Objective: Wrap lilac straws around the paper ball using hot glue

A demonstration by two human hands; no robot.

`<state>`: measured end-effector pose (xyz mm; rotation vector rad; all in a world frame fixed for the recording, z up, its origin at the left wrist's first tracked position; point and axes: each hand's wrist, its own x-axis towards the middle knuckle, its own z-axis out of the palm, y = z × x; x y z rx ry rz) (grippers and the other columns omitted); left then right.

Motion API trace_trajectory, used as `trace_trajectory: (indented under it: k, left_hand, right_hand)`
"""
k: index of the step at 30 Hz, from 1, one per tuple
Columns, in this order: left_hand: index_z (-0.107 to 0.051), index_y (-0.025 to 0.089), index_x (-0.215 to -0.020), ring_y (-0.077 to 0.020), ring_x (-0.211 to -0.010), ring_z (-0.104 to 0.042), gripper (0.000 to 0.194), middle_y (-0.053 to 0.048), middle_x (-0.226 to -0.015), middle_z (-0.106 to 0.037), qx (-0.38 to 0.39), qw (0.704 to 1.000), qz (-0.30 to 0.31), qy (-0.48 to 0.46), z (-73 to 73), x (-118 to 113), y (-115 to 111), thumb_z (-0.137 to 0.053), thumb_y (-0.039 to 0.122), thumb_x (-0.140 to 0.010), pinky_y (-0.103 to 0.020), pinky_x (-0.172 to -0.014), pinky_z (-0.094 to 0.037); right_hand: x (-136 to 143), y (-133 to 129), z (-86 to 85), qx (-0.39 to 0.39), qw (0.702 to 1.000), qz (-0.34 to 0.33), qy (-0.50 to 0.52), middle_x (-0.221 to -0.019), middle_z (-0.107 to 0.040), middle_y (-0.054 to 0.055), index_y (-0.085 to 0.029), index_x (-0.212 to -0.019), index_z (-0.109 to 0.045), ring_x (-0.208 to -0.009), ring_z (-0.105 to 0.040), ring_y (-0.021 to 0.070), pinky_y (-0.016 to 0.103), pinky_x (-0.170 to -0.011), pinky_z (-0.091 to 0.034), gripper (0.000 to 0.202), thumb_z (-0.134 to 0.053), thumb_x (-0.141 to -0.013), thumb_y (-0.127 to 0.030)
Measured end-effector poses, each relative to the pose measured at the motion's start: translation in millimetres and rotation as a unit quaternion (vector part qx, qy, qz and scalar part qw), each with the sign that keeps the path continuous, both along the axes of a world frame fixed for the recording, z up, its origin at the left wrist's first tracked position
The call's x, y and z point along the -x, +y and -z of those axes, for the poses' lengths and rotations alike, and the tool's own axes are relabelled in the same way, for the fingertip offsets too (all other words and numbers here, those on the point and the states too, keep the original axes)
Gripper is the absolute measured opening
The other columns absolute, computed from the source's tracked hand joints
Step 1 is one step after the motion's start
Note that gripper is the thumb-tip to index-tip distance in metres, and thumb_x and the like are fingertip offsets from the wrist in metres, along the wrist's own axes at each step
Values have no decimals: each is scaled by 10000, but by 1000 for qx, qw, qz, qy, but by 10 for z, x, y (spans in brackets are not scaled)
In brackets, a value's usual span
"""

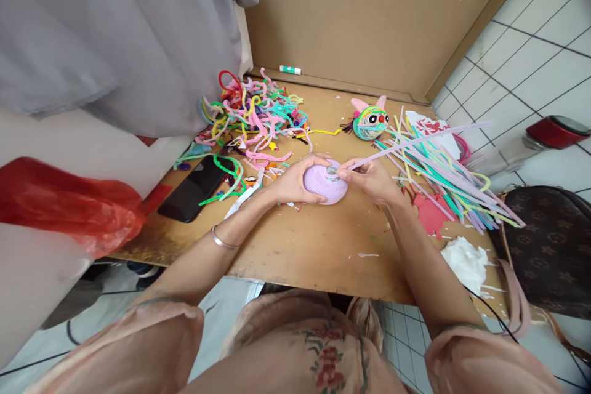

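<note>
A round ball wrapped in lilac pipe cleaner (324, 188) sits in my left hand (295, 181), whose fingers curve around its left side. Near the top of the ball a small bare, clear-looking patch shows. My right hand (367, 177) pinches a lilac pipe cleaner (415, 143) close to its end, right at that patch. The long free part of the pipe cleaner sticks out to the upper right. Behind my right hand lies a bundle of straight pipe cleaners (447, 172) in lilac, mint and yellow.
A decorated ball with pink ears and eyes (370, 122) stands at the back. Tangled colourful pipe cleaners (258, 111) and a black phone (191, 191) lie left. A glue stick (290, 69), red paper (431, 212), crumpled tissue (466, 263) and a brown bag (549, 252) surround the work.
</note>
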<state>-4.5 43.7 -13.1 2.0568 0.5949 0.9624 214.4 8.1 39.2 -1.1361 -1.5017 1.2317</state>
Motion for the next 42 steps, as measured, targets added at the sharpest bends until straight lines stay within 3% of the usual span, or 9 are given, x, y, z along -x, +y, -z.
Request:
trace_trajectory:
  k: [8,19,36,42]
  left_hand:
    - [-583,239,-1221,-351,-1402,-518,733,-161,-1480,-528,-8,1000,-9,-12,43,30,-71,-906,414,-586,-573,-1172,-370]
    - [-590,228,-1211,-357,-1401,-511,736,-174,-1457,-544,-25,1000,-3,-19,47,-193,-16,-912,429,-580,-572,-1166,-366]
    - [-581,252,-1271,-375,-1483,-415,768,-156,-1485,-521,-12,1000,19,3,69,-164,2,-905,457,-605,-600,-1210,-314]
    - [-589,256,-1268,-350,-1507,-390,638,-149,-1538,-476,27,999,35,-4,4,-132,-35,-782,578,-752,-570,-1237,-293]
  right_hand:
    - [38,-31,-23,-28,999,-25,-13,-690,-712,23,-191,-679,-756,-660,-606,143,282,-624,-480,456,-885,-579,-616]
    - [-135,-60,21,-51,998,12,-20,-699,-695,15,-225,-678,-765,-655,-576,143,298,-637,-464,433,-865,-599,-639]
    - [-168,-91,14,-93,992,-12,-79,-743,-700,25,-217,-713,-764,-725,-610,167,313,-683,-469,412,-823,-682,-624]
    - [-177,-85,16,-105,991,-22,-82,-743,-690,26,-223,-709,-755,-722,-595,169,330,-711,-476,419,-803,-703,-639]
